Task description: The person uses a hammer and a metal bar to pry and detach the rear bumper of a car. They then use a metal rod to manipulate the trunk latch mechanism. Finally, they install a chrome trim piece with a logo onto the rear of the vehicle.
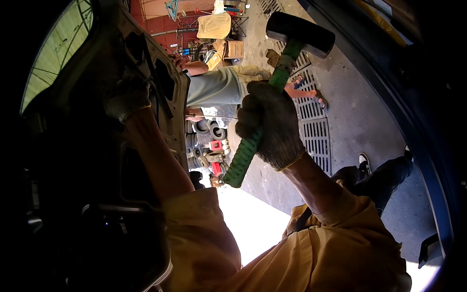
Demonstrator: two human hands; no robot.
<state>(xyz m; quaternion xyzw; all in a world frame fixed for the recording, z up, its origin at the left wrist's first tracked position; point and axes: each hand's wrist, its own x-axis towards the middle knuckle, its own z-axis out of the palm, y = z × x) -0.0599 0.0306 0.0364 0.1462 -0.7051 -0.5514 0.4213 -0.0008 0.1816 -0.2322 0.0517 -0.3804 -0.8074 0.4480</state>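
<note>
Head view, gloved hands (277,124), green-handled hammer (280,77)

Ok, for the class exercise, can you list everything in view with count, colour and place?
Hammer: one, black head and green handle, upper centre
Vehicle panel: one, pale along its edge, left of centre
Window: one, pale green, upper left
Co-worker: one, grey top, centre
Tyres: several, black, left of the handle
Red objects: at least two, red, among the tyres
Cardboard box: at least one, brown, upper centre
Floor grates: several, grey, right of centre
Floor: one, grey, right
Trousered leg: at least one, dark, lower right, owner unclear
Own clothing: yellow-brown, bottom
Right hand: one, dark-gloved, centre, around the handle
Left hand: one, gloved, in shadow near the panel
</note>
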